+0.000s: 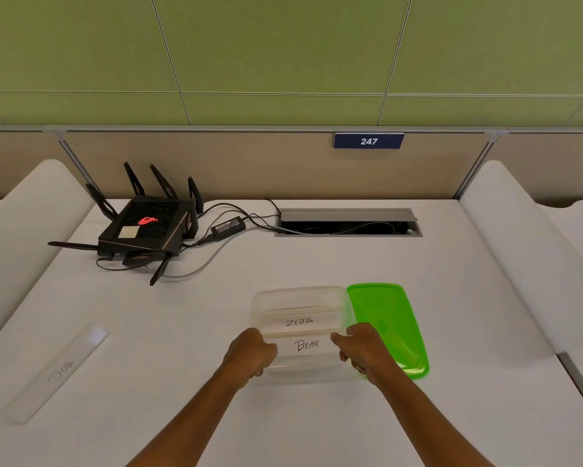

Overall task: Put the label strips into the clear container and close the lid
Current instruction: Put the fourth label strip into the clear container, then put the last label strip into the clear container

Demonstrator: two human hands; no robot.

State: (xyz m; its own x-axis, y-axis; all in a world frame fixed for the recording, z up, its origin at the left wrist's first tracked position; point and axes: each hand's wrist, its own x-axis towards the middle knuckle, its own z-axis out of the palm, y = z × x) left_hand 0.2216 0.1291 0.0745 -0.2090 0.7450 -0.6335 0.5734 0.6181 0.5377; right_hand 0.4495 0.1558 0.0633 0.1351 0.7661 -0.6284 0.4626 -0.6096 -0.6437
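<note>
A clear rectangular container (296, 293) stands open on the white table, in the middle near me. A white label strip marked ZEBRA (300, 321) lies inside it. A second strip marked BEAR (306, 345) spans the container's near part, with my left hand (249, 352) gripping its left end and my right hand (364, 348) its right end. The green lid (387, 318) lies flat on the table, touching the container's right side. A third strip marked DOG (56, 372) lies at an angle on the table far to the left, apart from both hands.
A black router (145, 227) with antennas sits at the back left, its cables and power adapter (227, 227) running to an open cable hatch (347, 222). White padded dividers border the table on both sides. A partition wall with a 247 sign (368, 141) stands behind.
</note>
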